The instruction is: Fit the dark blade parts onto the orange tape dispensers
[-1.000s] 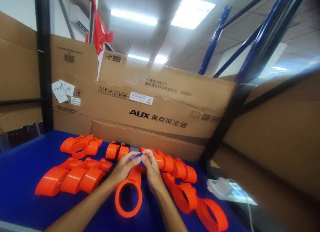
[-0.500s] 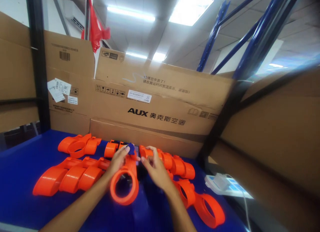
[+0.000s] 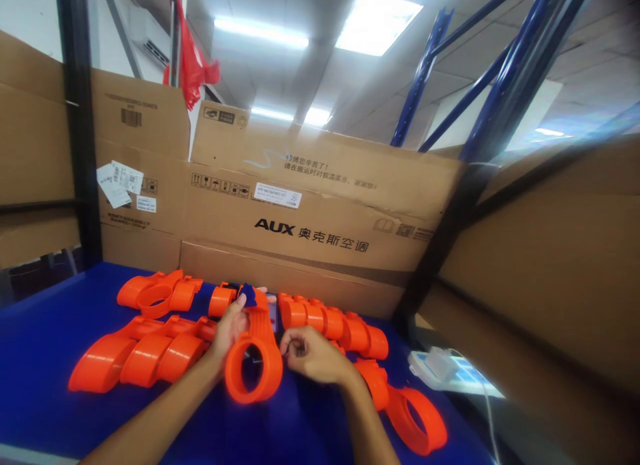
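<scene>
Both bare hands at work over a blue surface (image 3: 35, 338). The left forearm slants in from the lower left; the left hand (image 3: 231, 330) closes its grip around the handle end of an orange tape dispenser (image 3: 259, 326), thumb uppermost against a small dark-blue piece (image 3: 249, 294), fingers passing behind. The dispenser lies between the two hands, its ring end angled down toward the wearer. The right forearm rises from the lower edge and leans leftward; the right hand (image 3: 320, 355), back upward, curls its fingers inward just beside the ring. Its grip is narrow; whether it contains anything, or touches the ring, cannot be told. Flanking the hands: a left-hand row of dispensers (image 3: 145, 358) and a right-hand row of dispensers (image 3: 335, 321). Behind: a printed cardboard panel (image 3: 310, 231).
</scene>
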The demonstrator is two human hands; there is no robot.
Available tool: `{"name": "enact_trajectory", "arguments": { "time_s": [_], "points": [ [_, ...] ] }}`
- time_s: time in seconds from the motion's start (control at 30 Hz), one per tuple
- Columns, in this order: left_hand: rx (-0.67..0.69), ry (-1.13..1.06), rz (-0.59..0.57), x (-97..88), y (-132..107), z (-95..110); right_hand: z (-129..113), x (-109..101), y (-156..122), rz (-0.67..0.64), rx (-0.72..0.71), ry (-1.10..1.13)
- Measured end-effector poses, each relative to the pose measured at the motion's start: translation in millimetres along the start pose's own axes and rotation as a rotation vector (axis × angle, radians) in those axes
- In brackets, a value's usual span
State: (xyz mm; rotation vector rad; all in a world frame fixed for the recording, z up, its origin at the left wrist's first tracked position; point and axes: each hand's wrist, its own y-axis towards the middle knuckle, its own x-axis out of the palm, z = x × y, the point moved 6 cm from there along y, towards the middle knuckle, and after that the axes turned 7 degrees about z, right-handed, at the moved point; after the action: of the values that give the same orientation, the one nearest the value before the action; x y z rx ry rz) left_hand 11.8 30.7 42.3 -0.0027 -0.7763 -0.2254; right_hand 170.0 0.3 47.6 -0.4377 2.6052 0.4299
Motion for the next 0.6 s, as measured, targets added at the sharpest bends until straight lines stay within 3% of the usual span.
{"name": "enact_trajectory", "arguments": {
  "time_s": [0.1,0.23,0.33,0.43,0.6],
  "points": [
    [-0.067,0.027,-0.024,2.6,-1,-5,-2,-20,5,0.192,-0.042,0.065],
    [-0.214,0.026,-0.134,11.6,-8,-18,0,-51,7,0.586,-0.113,0.134],
    [-0.357,0.049,-0.189,17.9,-18,-30,7,-59,6,0.773,-0.131,0.195],
    [-0.424,0.044,-0.229,22.3,-22,-37,10,-53,8,0.799,-0.136,0.272],
    [-0.325,-0.025,-0.193,17.5,-13,-35,3,-30,13,0.667,-0.116,0.397]
  ]
}}
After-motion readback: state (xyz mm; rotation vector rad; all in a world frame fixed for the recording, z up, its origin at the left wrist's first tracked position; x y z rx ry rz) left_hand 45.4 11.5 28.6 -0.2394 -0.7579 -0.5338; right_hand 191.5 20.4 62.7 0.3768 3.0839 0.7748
